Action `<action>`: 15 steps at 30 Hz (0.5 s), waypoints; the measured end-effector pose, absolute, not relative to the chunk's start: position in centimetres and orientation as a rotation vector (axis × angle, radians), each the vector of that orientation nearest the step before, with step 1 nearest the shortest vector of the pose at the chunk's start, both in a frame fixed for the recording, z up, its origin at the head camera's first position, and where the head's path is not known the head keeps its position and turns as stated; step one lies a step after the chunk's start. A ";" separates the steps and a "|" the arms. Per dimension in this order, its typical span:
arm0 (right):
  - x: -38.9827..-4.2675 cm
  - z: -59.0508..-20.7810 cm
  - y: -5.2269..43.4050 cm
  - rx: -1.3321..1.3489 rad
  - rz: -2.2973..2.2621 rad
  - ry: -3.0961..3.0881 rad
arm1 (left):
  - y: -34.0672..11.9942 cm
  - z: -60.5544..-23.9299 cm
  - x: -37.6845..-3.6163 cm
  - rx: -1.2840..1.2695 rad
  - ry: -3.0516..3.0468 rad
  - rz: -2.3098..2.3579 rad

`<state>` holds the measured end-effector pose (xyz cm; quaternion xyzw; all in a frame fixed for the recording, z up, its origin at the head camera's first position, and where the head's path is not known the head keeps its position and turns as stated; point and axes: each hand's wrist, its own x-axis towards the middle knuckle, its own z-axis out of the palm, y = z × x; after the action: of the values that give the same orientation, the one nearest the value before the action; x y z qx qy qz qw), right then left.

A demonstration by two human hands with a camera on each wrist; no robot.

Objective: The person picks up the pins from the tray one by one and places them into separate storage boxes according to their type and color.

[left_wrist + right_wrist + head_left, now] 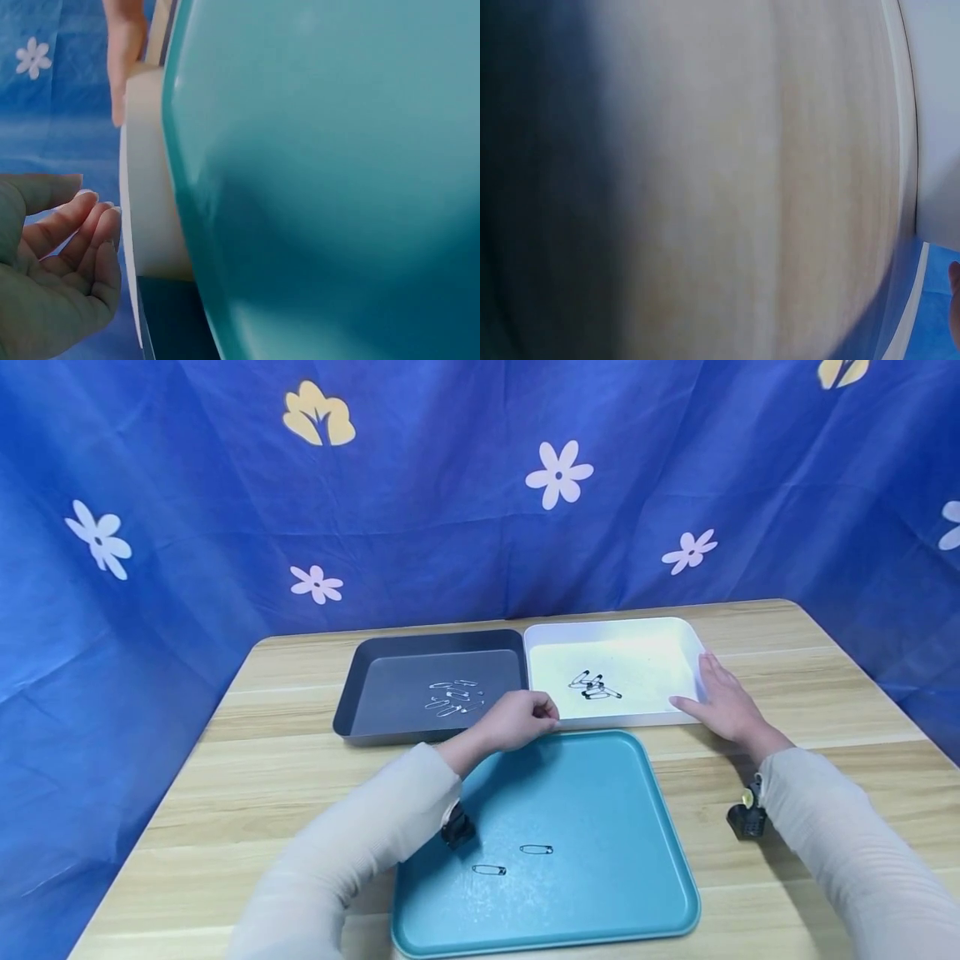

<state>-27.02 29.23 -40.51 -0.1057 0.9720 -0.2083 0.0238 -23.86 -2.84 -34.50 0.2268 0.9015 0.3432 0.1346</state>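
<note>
My left hand (546, 713) hovers at the far edge of the teal tray (600, 777), by the seam between the dark grey tray (360, 672) and the white tray (540, 639). In the left wrist view its fingers (82, 225) are loosely curled, apart from the thumb, with nothing visible between them. My right hand (711, 690) lies flat with straight fingers against the white tray's right rim. Two safety pins (536, 849) lie on the teal tray. Silver pins (453, 696) are in the grey tray and black pins (592, 687) in the white one.
All three trays sit on a wooden table (247, 777) backed by a blue flowered cloth (450, 510). The right wrist view is blurred, showing only table wood (742, 187) and the white tray's edge (937, 112).
</note>
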 end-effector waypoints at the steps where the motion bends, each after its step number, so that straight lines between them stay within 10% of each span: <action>1: -27.0 -40.5 29.2 -0.326 -0.647 3.008 | -3.1 -34.5 -23.5 0.667 2.599 0.988; 15: -27.1 -40.6 29.3 -0.292 -0.687 3.001 | -5.8 -35.8 -18.1 0.815 2.424 0.815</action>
<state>-27.12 29.32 -40.64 -0.0945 0.9701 -0.2220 0.0246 -18.15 -5.81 -35.81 0.2958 0.8795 0.2957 0.2268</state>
